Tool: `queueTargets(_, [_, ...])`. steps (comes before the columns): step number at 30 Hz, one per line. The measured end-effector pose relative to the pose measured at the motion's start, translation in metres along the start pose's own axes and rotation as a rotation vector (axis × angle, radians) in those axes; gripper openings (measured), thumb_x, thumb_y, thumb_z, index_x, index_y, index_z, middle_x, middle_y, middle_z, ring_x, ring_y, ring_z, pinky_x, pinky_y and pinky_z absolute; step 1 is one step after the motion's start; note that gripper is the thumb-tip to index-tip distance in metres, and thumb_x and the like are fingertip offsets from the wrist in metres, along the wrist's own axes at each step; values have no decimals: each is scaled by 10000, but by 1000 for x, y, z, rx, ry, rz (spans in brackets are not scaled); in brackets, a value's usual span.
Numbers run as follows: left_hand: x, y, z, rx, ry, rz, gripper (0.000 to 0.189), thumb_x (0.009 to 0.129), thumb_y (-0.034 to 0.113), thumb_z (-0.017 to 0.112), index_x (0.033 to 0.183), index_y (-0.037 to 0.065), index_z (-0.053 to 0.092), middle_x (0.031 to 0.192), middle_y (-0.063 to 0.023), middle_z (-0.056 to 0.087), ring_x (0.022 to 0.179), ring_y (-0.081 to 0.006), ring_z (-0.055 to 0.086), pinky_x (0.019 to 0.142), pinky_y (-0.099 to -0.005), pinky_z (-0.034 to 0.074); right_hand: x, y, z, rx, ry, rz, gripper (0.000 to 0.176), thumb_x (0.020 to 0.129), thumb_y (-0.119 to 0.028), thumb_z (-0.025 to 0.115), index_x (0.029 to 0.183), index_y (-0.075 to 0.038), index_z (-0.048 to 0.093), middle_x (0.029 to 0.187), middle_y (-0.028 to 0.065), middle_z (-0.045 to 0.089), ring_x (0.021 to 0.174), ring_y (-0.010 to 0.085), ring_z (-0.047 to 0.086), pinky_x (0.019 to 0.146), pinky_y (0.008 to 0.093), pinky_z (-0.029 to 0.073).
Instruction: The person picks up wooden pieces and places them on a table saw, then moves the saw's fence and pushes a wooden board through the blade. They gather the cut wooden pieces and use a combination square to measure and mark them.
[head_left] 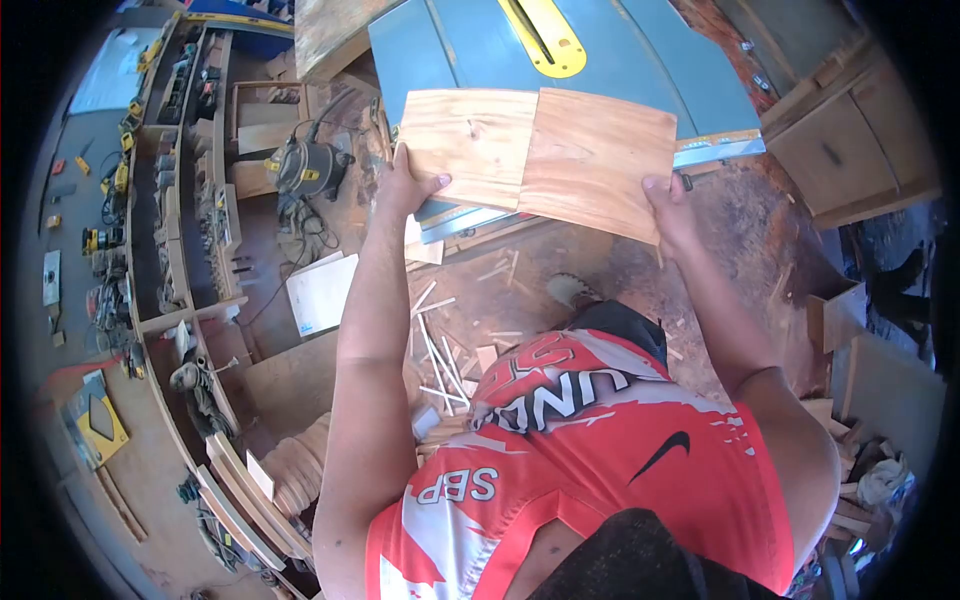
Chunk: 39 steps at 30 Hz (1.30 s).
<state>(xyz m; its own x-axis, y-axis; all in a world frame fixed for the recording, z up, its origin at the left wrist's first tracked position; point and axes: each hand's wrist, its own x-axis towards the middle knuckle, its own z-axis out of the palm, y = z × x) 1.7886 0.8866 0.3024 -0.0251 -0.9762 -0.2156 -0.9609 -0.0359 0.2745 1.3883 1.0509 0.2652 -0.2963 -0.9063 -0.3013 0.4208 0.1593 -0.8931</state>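
I hold two flat wooden boards side by side in front of me, over the near edge of a blue table saw (pixel 640 60). My left hand (pixel 405 185) grips the lower corner of the left board (pixel 470 145), thumb on top. My right hand (pixel 668 205) grips the lower right corner of the right board (pixel 598 160). The two boards meet edge to edge in the middle. The saw's yellow blade insert (pixel 545 35) lies beyond the boards.
Offcuts and thin wood strips (pixel 440 350) litter the dirt floor below. A shop vacuum (pixel 305 165) stands at the left near shelves of power tools (pixel 170 200). A wooden cabinet (pixel 850 140) stands at the right. Stacked wood pieces (pixel 290 470) lie by my left elbow.
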Motion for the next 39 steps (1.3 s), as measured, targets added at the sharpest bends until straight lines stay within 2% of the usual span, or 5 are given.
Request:
queueTargets(8, [7,-43,-14,-158,-8,46,1097,653,583,784,1457,46,264,1259,-271,547,1193,-360,538,998,-415,434,-3,9,14,-275,-41,-15,477,912,-117,623,1314,-14,387,1211,139,564,1092,202,570,920,345,481])
queueTargets(21, [20,-137,4,-1122,-55,42,301,933,301,604,930,0,616,850,-45,652,752,-94,575,689,-279,472,-50,-41,77,-620,127,-222,302,903,-117,629,1166,-1,536,1090,89,627,993,139,578,882,281,450])
queueTargets(28, [9,-179,63,-1380,-58,-186,224,947,243,564,983,23,589,901,-52,651,799,-102,575,713,-256,455,-92,-99,159,-1008,99,-565,339,899,-77,630,1212,4,529,1091,103,626,1017,155,576,897,290,444])
queueTargets(34, [-1,-157,35,-1501,-197,-33,587,949,127,544,1463,60,269,1190,-115,598,1015,-151,575,887,-294,454,-93,-95,191,-1596,-68,-804,368,814,7,655,1174,1,581,1088,211,632,977,354,630,862,363,498])
queueTargets(39, [15,-163,41,-1547,-102,235,615,935,77,531,1490,79,267,1405,-116,451,1129,-148,529,965,-277,416,-84,-77,182,-1689,-243,-1045,414,754,39,623,1163,-23,597,1078,180,642,996,355,620,875,410,492])
